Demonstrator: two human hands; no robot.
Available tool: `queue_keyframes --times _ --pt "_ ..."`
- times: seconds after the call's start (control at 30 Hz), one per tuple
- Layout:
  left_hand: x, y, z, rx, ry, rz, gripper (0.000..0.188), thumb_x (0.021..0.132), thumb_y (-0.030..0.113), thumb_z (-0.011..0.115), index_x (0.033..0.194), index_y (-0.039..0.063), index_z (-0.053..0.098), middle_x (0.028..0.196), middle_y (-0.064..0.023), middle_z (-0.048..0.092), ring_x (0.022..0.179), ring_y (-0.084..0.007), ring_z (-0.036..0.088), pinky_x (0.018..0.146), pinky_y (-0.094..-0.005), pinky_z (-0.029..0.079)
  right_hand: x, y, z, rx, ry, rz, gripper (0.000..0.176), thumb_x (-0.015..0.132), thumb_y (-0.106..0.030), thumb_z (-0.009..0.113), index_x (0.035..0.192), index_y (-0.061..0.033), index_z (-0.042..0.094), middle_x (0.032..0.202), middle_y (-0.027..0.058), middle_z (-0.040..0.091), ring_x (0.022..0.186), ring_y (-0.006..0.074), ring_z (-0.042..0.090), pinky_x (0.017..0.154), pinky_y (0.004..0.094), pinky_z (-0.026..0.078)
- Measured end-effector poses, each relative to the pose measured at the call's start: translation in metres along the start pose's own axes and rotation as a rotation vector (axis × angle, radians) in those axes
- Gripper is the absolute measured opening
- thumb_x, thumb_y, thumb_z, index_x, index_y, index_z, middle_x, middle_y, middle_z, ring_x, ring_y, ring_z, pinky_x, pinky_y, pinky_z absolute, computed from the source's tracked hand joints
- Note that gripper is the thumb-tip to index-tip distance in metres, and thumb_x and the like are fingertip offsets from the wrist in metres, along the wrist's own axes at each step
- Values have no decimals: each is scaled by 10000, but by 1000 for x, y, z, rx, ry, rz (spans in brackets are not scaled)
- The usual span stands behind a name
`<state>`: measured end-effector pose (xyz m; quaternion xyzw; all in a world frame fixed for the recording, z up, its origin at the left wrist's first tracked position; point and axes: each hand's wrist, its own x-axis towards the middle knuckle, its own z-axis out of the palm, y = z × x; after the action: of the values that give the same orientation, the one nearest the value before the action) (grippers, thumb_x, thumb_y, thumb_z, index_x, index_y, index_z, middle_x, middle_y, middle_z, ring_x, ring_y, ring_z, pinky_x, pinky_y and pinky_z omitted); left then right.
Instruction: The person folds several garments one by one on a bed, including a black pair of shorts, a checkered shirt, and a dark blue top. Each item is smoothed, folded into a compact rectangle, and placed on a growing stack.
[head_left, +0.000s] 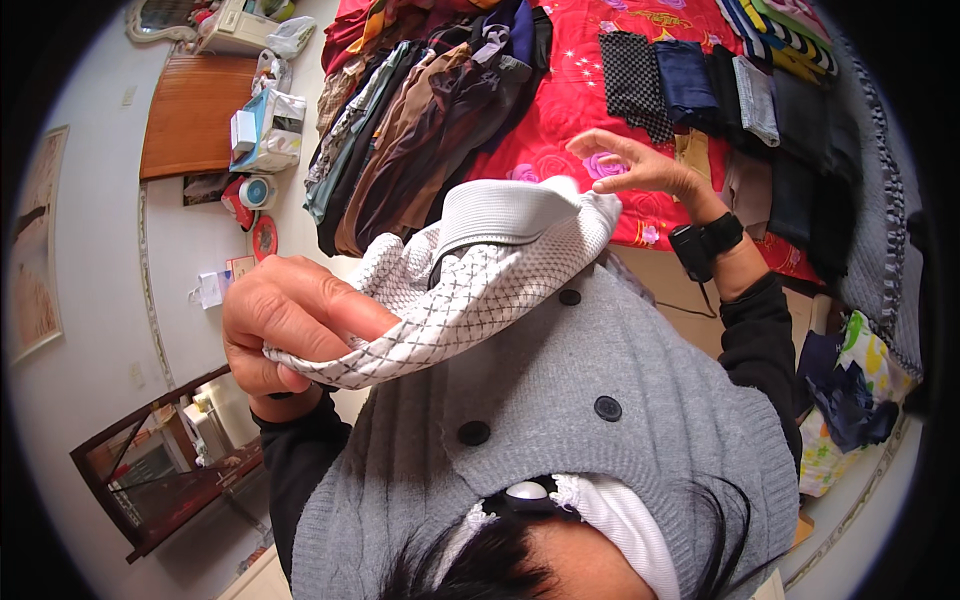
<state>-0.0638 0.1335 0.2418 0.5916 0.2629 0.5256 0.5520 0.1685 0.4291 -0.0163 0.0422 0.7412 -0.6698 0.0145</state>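
My left hand (289, 322) pinches the lower left edge of a white knit garment (465, 307) with a dark crosshatch pattern, its fingertips partly inside the fold. A pale grey ribbed band (495, 214), perhaps a collar, curves along the garment's upper part. My right hand (637, 169) is raised at the garment's upper right end, thumb and fingers apart, with a black device strapped to the wrist. Its thumb is close to the cloth; whether they touch is not plain. Beneath the garment is the grey buttoned knit vest (555, 375) on my body.
On a red floral bedspread (570, 75) lie a heap of dark and brown clothes (420, 135), folded trousers (686, 82) and striped clothes (787, 37). A patterned bag (825, 450) with navy cloth stands at the right. A wooden board (191, 112) and boxes (274, 131) are at the left.
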Motion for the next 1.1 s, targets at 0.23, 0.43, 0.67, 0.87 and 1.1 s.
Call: queue_keyframes --times 0.23,0.43,0.67,0.87,1.1 --pt "3 6 3 -38 61 -44 292 837 163 684 904 -121 684 976 -443 599 891 -460 681 754 -453 563 17 67 20 320 -141 218 293 967 -207 567 1202 -33 570 1172 55 589 1145 159 527 1026 319 400" --pt "-6 5 -1 -4 104 -4 289 839 152 683 920 -126 679 968 -442 601 881 -460 682 739 -462 563 66 86 38 66 -324 105 533 716 -20 594 1249 -35 573 1191 56 594 1104 173 553 958 305 448" --pt "-45 -1 -2 3 507 66 311 923 221 613 963 -87 614 1001 -390 619 897 -403 667 771 -457 545 44 97 24 268 -376 296 189 767 -49 720 939 -34 643 850 -37 628 828 65 559 759 233 449" --pt "-67 -8 -34 -3 1026 -86 346 1019 268 418 1180 -18 528 1117 -131 618 1011 -209 598 901 -343 470 8 103 6 539 -48 278 118 894 -98 677 995 -46 644 923 -18 657 893 70 600 824 238 480" --pt "-66 -22 -71 -191 954 -51 347 1041 205 360 1266 11 541 1222 -132 622 1112 -247 604 974 -397 471 -4 103 1 501 202 247 260 988 -219 571 1168 -47 645 1041 -30 656 987 74 579 908 233 445"
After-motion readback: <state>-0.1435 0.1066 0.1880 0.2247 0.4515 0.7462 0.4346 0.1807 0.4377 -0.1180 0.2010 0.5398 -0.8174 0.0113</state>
